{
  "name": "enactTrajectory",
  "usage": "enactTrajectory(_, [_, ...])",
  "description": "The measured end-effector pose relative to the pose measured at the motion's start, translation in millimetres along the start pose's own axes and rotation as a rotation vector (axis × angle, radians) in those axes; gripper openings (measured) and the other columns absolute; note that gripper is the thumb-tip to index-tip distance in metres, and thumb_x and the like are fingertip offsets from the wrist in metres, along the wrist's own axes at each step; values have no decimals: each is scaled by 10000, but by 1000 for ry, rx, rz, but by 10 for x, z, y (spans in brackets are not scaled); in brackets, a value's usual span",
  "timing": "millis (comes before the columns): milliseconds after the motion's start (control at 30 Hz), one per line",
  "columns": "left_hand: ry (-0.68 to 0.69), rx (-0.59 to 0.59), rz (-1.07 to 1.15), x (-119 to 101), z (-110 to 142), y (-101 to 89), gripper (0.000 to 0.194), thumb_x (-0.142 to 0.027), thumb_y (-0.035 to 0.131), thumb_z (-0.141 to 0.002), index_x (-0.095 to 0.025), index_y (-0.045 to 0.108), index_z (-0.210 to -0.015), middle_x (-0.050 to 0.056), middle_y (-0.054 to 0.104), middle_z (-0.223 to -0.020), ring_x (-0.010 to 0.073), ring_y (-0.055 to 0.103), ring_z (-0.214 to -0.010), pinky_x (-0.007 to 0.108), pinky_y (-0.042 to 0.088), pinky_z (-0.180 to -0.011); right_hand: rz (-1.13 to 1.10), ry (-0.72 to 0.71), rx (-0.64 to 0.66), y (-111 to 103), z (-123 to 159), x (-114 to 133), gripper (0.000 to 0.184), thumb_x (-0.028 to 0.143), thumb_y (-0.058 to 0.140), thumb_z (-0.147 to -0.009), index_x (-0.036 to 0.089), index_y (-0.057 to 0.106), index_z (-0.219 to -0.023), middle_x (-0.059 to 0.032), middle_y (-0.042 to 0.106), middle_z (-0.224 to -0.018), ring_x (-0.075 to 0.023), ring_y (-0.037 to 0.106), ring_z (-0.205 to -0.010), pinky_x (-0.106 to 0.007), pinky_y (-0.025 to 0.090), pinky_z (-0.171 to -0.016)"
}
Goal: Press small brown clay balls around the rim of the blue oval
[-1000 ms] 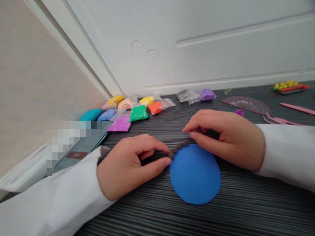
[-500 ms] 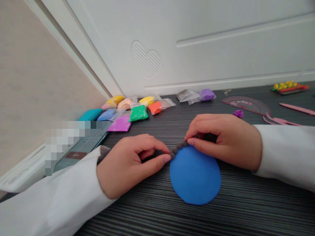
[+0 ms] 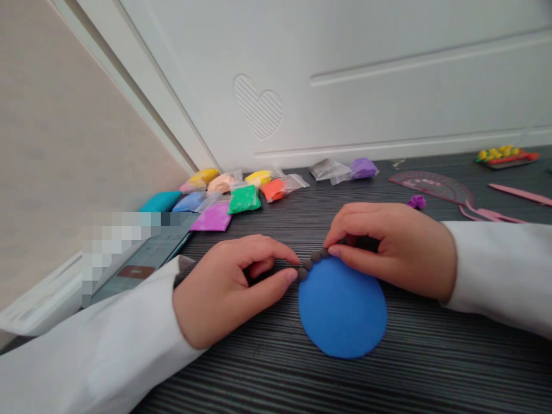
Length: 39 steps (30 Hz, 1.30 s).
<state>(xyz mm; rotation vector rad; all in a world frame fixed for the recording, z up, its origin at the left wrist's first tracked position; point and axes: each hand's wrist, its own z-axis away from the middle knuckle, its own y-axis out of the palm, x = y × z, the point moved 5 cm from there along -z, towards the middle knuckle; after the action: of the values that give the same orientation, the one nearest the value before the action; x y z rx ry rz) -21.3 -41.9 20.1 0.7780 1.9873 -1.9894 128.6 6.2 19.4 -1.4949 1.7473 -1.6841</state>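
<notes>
A flat blue clay disc (image 3: pixel 345 310) lies on the dark table, with a row of small dark grey clay balls (image 3: pixel 316 257) along its upper left edge. My left hand (image 3: pixel 235 290) is at the lower end of the row. Its thumb tip touches or nearly touches the end ball, and the index finger is lifted a little apart from the thumb. At the row's upper end, my right hand (image 3: pixel 392 247) pinches at the disc's top edge with thumb and index finger on a grey ball. Its fingers hide the rest of the row there.
Bagged clay lies at the back left, including a green packet (image 3: pixel 244 199) and a purple packet (image 3: pixel 364 168). A phone (image 3: pixel 142 261) is by my left forearm. To the right are a pink protractor (image 3: pixel 431 185), pink tools (image 3: pixel 520 193), a purple lump (image 3: pixel 417 201) and a yellow-topped item (image 3: pixel 504 155).
My left index finger has lifted slightly off the end ball, opening a gap to the thumb. My right hand stays at the disc's top edge. The view has shifted slightly.
</notes>
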Motion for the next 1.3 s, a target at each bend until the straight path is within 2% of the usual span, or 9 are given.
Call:
enactTrajectory(133, [-24, 0, 254, 150, -10, -29, 350, -140, 382, -752, -277, 572, -1012, -32, 564, -762, 105, 497, -707, 210, 365, -620, -10, -22, -56, -14, 16, 2, 126, 180, 495, -742, 194, 608, -797, -6, 572, -764, -117, 521, -688, -256, 413, -617])
enactTrajectory(233, [-41, -2, 366, 223, -35, -23, 400, -106, 358, -771, -276, 521, -1094, -15, 581, -922, 122, 493, -852, 231, 368, -717, -21, -35, -81, -15, 25, -1, 124, 171, 488, -746, 195, 602, -788, -11, 570, -760, -122, 521, -685, -262, 409, -613])
enactTrajectory(400, [-28, -16, 507, 189, -78, 15, 424, -122, 355, -799, -197, 394, -1215, 49, 543, -1067, 92, 469, -678, 241, 403, -634, -60, -41, -98, -9, 29, -2, 116, 156, 488, -743, 190, 596, -769, -9, 560, -751, -116, 509, -674, -262, 400, -615])
enactTrajectory(467, [-3, -21, 574, 166, -90, 30, 437, -152, 368, -812, -195, 329, -1245, 64, 528, -1092, 95, 487, -688, 242, 419, -614, -75, -47, -112, -12, 31, 4, 115, 150, 489, -742, 183, 596, -769, -11, 558, -744, -112, 504, -669, -258, 397, -616])
enactTrajectory(600, [3, -56, 637, 181, -127, 37, 387, -221, 382, -828, -181, 312, -1207, 70, 567, -972, 110, 516, -695, 235, 428, -556, -105, -67, -174, -26, 39, 14, 115, 135, 488, -740, 168, 592, -775, -10, 559, -731, -100, 497, -662, -239, 395, -615])
enactTrajectory(833, [-48, -98, 669, 278, -272, -18, 176, -316, 410, -815, -171, 387, -912, -3, 569, -701, 75, 471, -515, 198, 368, -457, -78, -91, -243, -51, 32, -2, 137, 134, 472, -737, 159, 591, -799, -21, 567, -734, -113, 506, -681, -249, 406, -637])
enactTrajectory(1033, [-20, -110, 572, 254, -458, 4, 249, -403, 428, -777, -164, 436, -708, -14, 550, -563, 80, 446, -452, 200, 327, -422, 18, -73, -254, -94, 26, 32, 127, 151, 465, -752, 171, 578, -808, -21, 575, -747, -121, 511, -696, -262, 407, -660])
enactTrajectory(1200, [108, -180, 586, 101, -750, 86, 248, -379, 421, -775, -159, 515, -841, 21, 588, -722, 93, 453, -542, 215, 351, -467, 48, -39, -364, -119, 32, -4, 154, 144, 454, -754, 175, 568, -853, -15, 564, -743, -120, 504, -682, -265, 405, -656])
enactTrajectory(1300, [195, -132, 582, -38, -917, 167, 276, -351, 434, -772, -146, 517, -936, 31, 592, -758, 98, 458, -574, 234, 371, -521, 47, -2, -497, -171, 43, -83, 170, 149, 450, -758, 178, 555, -888, -17, 551, -762, -123, 495, -709, -267, 408, -676])
